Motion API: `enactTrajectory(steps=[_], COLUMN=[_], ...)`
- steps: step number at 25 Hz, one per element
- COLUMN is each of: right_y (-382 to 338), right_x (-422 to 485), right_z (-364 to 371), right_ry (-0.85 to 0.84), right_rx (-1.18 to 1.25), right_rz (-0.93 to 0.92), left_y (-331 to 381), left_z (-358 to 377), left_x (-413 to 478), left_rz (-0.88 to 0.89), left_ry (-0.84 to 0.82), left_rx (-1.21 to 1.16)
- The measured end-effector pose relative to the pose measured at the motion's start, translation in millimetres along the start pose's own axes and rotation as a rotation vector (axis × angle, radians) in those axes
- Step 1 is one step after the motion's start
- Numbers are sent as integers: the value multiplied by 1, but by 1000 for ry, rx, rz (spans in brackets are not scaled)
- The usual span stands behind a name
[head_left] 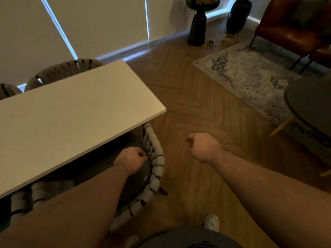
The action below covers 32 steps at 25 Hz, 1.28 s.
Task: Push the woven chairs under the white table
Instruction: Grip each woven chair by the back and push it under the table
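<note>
Four woven chairs stand at one white counter [68, 111]. Two woven chairs [62, 70] show behind its far edge. A third woven chair [35, 192] sits tucked under the near edge on the left. The nearest woven chair [157, 165] is at the counter's right end, its seat partly under the top and its backrest outside. The left hand [132, 160] hovers over that seat with curled fingers at the woven back; whether it grips is unclear. The right hand [202, 147] is a loose fist, holding nothing, over the herringbone floor [188, 90].
</note>
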State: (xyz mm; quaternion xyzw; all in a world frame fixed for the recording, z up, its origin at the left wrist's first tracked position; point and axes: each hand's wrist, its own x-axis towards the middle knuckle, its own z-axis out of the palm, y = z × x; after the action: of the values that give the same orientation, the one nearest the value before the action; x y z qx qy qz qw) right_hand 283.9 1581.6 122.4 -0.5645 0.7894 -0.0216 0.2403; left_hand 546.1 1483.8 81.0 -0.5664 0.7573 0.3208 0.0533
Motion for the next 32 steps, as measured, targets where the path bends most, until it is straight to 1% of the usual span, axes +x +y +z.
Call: enactTrajectory(steps=[4, 7, 9, 11, 13, 16, 21, 25, 28, 32], right_y=[70, 107, 117, 121, 119, 112, 89, 68, 57, 50], right_x=[26, 52, 75, 103, 137, 200, 323, 396, 458, 558], right_z=[-72, -111, -130, -145, -156, -172, -204, -232, -258, -295], right_ry=[56, 68, 78, 79, 70, 60, 50, 17, -17, -42], right_rx=[-26, -28, -11, 5, 1, -32, -36, 33, 0, -36], right_rz=[-48, -58, -70, -90, -110, -152, -210, -192, -216, -295], left_y=[90, 139, 158, 172, 182, 189, 175, 172, 181, 190], left_z=[5, 7, 1, -12, -25, -42, -81, -132, -163, -189], left_x=[34, 57, 70, 93, 125, 186, 287, 358, 415, 484], left_rz=[-30, -20, -11, 9, 7, -45, -135, -186, -193, -227], left_ry=[104, 154, 169, 188, 228, 264, 247, 264, 280, 281], left_rx=[-78, -107, -61, 39, 56, -33, -73, -88, -145, -197])
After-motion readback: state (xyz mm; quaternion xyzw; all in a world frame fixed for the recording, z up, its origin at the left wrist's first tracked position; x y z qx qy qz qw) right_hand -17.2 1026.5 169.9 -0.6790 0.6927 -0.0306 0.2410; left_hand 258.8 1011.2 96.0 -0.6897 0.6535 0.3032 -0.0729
